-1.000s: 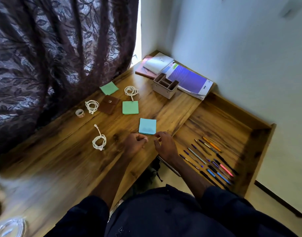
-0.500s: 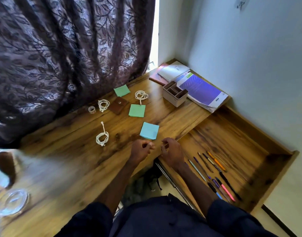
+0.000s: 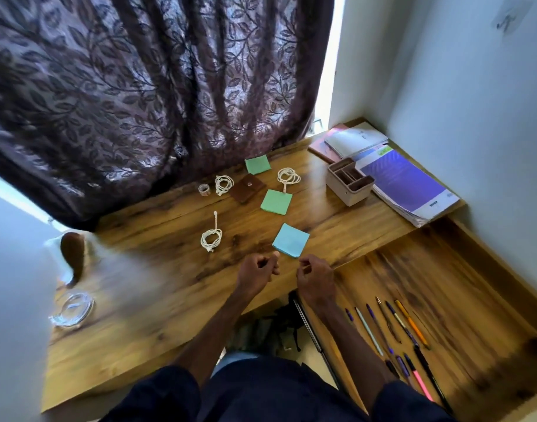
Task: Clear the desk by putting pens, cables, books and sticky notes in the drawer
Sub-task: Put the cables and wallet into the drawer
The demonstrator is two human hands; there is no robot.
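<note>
My left hand [image 3: 256, 271] and my right hand [image 3: 315, 277] hover side by side over the desk's front edge, fingers curled, nothing visible in either. Just beyond them lies a blue sticky-note pad [image 3: 291, 240]. Two green pads [image 3: 276, 201] [image 3: 257, 164] lie farther back. Three coiled white cables [image 3: 211, 239] [image 3: 224, 183] [image 3: 288, 176] are spread over the desk. Books [image 3: 407, 181] are stacked in the far right corner. The open wooden drawer [image 3: 443, 269] on the right holds several pens [image 3: 395, 330].
A beige desk organizer [image 3: 349, 184] stands before the books. A brown pouch [image 3: 247, 188] and a small tape roll [image 3: 204, 189] lie near the back cables. A clear glass dish [image 3: 72, 309] sits at the desk's left end. A dark curtain [image 3: 139, 102] hangs behind.
The view has tilted up and pulled back. Both hands stay close together at the desk's front edge, a little apart from the blue pad.
</note>
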